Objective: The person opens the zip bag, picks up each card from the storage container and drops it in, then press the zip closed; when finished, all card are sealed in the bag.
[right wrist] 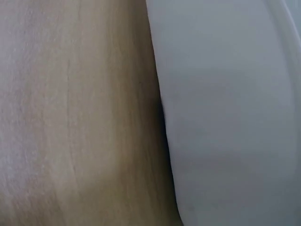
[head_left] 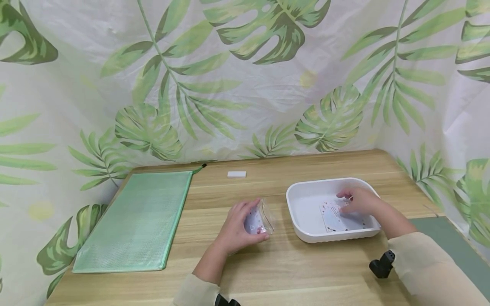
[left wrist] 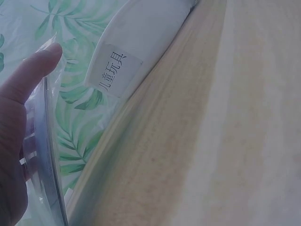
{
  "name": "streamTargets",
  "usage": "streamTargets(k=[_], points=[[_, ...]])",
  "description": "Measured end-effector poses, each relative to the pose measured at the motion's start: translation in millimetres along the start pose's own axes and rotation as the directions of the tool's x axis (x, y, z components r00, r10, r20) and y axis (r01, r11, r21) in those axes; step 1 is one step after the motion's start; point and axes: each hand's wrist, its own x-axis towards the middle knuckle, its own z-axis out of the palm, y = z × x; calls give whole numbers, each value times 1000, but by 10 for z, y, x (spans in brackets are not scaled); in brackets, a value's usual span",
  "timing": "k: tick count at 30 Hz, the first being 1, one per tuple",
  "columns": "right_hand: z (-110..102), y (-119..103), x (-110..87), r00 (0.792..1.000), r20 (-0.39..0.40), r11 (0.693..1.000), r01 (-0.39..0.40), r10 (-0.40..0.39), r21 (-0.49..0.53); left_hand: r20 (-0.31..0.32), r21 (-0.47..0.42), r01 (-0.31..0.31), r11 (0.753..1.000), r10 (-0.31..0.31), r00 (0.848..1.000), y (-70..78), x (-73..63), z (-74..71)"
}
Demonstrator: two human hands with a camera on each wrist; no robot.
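My left hand [head_left: 235, 227] grips a clear plastic packet [head_left: 254, 221] with pale, red-dotted printed cards inside, held left of the white tray [head_left: 306, 212]. In the left wrist view the packet [left wrist: 47, 150] stands on edge, thumb along its side. Over the tray's right side reaches my right hand [head_left: 361, 200], thumb and forefinger apart. Beneath it, a pale card-like packet [head_left: 332, 219] with small red prints lies on the tray floor, partly covered by the hand. The right wrist view shows only the tray's outer wall [right wrist: 225, 117] beside the wood.
A green mesh zip pouch [head_left: 134, 221] lies flat on the left of the wooden table [head_left: 268, 272]. At the back is a small white block [head_left: 236, 174]. A grey-green mat [head_left: 444, 238] is at the right edge. A label [left wrist: 115, 70] with Chinese characters marks the tray's side.
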Motion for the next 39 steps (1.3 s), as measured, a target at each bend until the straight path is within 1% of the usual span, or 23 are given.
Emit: streamTargets(k=[4,10,17,21,25,28,32,34,37,39], points=[[19,30,-6,999,22,1000,-24,24,-13,0,0,-1,1000,1,1000,-4,-1,1],[55,63,-9,999,26,999,-42,43,-21,-3,10,-7,1000,7,1000,-16,0,4],[64,63,-3,999,-10,998,-47,47,-33,-7,7,-13,1000,13,1000,-11,-6,3],[40,59,-3,998,-30,998,-63,62,-23,-4,2,-9,1000,9,1000,-8,-9,3],[-24,42,-8,996,-24,996,-88,88,2,1,3,-4,1000,4,1000,-4,-9,0],[-101,26,-25,998,-13,998,-64,64,12,4,5,-1,1000,1,1000,2,-6,-3],[-230,1,-72,1000,6,999,-3,3,35,8,-1,9,1000,-9,1000,10,-6,-5],[-296,-26,-103,1000,8,999,11,-12,51,9,-2,15,1000,-15,1000,13,-6,-6],[-388,-86,-162,1000,-17,997,27,-26,67,8,4,16,1000,-16,1000,13,-6,-7],[-435,-137,-205,999,-43,996,24,-21,88,8,5,15,1000,-15,1000,11,-3,-6]])
